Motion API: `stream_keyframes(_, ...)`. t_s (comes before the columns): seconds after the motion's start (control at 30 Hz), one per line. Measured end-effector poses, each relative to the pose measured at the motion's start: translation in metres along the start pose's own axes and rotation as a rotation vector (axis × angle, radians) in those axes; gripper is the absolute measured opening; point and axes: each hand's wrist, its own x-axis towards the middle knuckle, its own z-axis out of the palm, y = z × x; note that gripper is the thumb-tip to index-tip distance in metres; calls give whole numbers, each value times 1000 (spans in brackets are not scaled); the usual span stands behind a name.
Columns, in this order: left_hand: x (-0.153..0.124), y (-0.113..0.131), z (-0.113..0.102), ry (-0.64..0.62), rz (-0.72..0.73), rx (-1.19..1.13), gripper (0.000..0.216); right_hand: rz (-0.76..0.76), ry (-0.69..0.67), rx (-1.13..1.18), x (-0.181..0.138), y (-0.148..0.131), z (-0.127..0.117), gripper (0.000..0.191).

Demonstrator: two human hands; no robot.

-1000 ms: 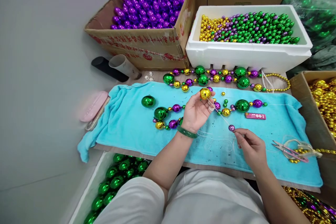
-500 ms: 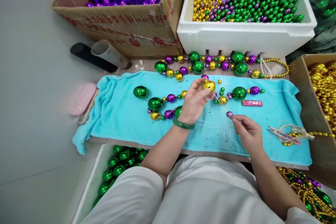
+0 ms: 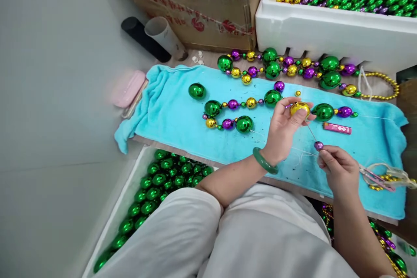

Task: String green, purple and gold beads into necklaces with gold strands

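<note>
Over the blue towel, the left hand pinches a gold ball between thumb and fingertips, just beside a large green ball of the half-strung strand. A thin needle runs from the gold ball down to a small purple bead, which the right hand holds at the tips of its closed thumb and forefinger. A green bangle sits on the left wrist. One loose green ball lies apart on the towel, and a red tag lies near the right hand. Pink scissors rest at the towel's right end. A finished strand lies along the towel's far edge, before a white foam box of mixed beads.
</note>
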Motion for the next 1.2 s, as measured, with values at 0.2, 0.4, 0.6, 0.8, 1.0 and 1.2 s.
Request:
stream_keyframes(0.2, 0, 6, -4, 3, 10, 52, 39, -7, -79, 33, 0, -3, 2, 14)
stream_keyframes(0.4, 6, 9, -9, 37, -149, 13, 37, 36, -56, 65, 0, -4, 7, 16)
stream_keyframes(0.6, 10, 11, -17, 7, -64, 142, 37, -25, -2, -37, 0, -10, 9, 19)
stream_keyframes(0.8, 19, 18, -25, -56, -36, 286, 35, -64, 25, -37, 4, -6, 7, 17)
stream_keyframes(1.0, 24, 20, -30, -97, -128, 269, 35, -79, 38, -54, 6, -3, 4, 17)
stream_keyframes(1.2, 24, 14, -30, -72, -128, 238, 35, -88, 31, -88, 7, -2, 4, 18)
